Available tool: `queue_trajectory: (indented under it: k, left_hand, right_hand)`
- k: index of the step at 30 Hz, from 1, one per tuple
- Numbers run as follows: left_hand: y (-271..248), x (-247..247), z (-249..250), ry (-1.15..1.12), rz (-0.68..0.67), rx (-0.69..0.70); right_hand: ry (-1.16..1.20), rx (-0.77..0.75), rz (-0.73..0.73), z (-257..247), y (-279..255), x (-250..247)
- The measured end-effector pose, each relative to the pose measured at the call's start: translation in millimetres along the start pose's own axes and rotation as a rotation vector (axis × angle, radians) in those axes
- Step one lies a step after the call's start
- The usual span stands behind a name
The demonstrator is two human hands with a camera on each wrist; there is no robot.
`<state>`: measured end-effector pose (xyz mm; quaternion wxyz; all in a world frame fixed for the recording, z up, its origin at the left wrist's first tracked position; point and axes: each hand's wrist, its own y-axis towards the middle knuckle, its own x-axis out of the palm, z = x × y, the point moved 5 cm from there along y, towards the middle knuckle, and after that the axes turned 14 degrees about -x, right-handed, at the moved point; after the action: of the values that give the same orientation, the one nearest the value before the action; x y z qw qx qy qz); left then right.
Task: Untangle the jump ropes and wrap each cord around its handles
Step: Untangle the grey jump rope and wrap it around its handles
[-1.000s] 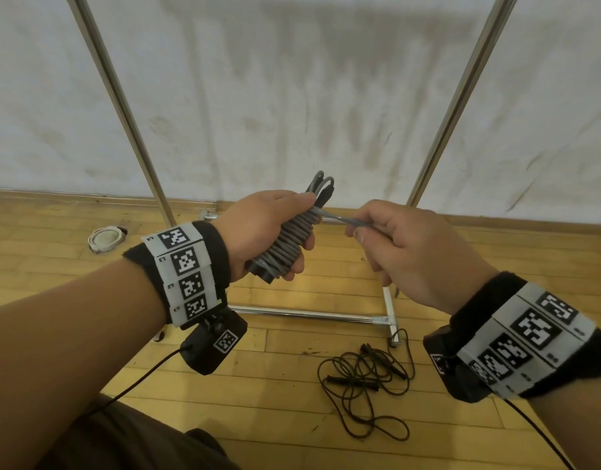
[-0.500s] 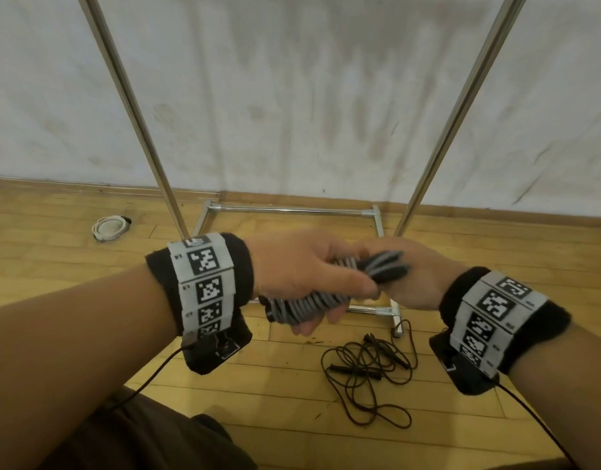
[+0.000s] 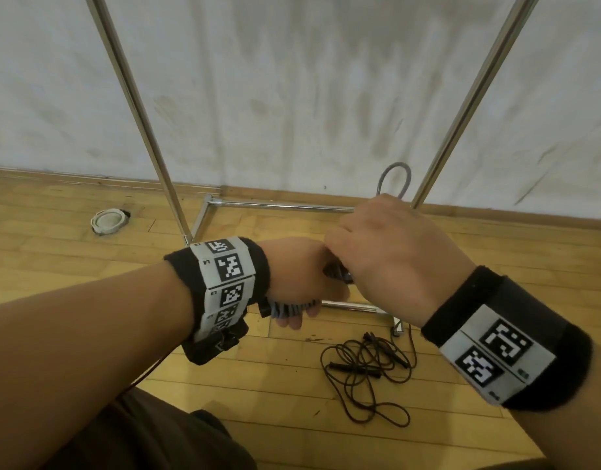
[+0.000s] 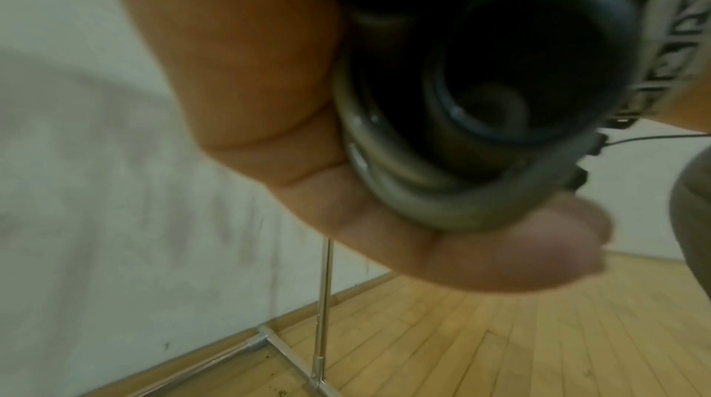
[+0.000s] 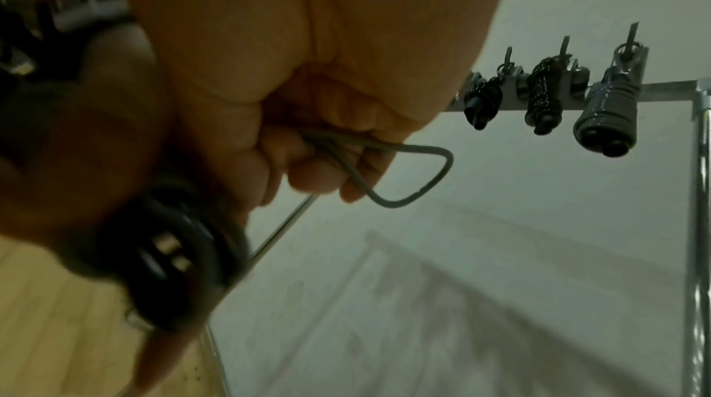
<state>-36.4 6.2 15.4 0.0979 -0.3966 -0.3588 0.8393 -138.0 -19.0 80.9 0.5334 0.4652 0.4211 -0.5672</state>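
Note:
My left hand (image 3: 302, 283) grips a grey jump rope bundle (image 3: 290, 307), its cord coiled round the two black handles (image 4: 511, 75). In the left wrist view the coils (image 4: 431, 200) rest on my curled fingers. My right hand (image 3: 387, 252) sits over the bundle's upper end and pinches a loop of the grey cord (image 3: 394, 179), which sticks up past the knuckles; the right wrist view shows that cord loop (image 5: 415, 172) coming out between the fingers. A black jump rope (image 3: 366, 371) lies tangled on the wood floor below my hands.
A chrome rack stands ahead, with upright poles (image 3: 136, 106) and a base frame (image 3: 278, 206) on the floor by the white wall. Three wrapped ropes (image 5: 542, 99) hang from the rack's top bar. A white round object (image 3: 107, 221) lies at the left.
My right hand has risen over the top of the bundle, pulling a grey cord loop upward. The left hand has turned the bundle more upright and holds it lower.

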Motion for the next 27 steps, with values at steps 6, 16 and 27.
queue_trajectory:
  k: [6,16,27]
  left_hand:
    - [4.7,-23.2,-13.4,-0.495,0.12,0.032]
    - [0.2,-21.1,-6.8,-0.873,-0.042,0.259]
    - [-6.2,-28.4,0.0,-0.885,-0.117,0.38]
  right_hand:
    - [0.129,0.197,0.123,4.8,-2.4,10.9]
    - [0.523,0.367,0.254,32.1,-22.7,16.7]
    - [0.769,0.349,0.043,56.8,-42.7,40.1]
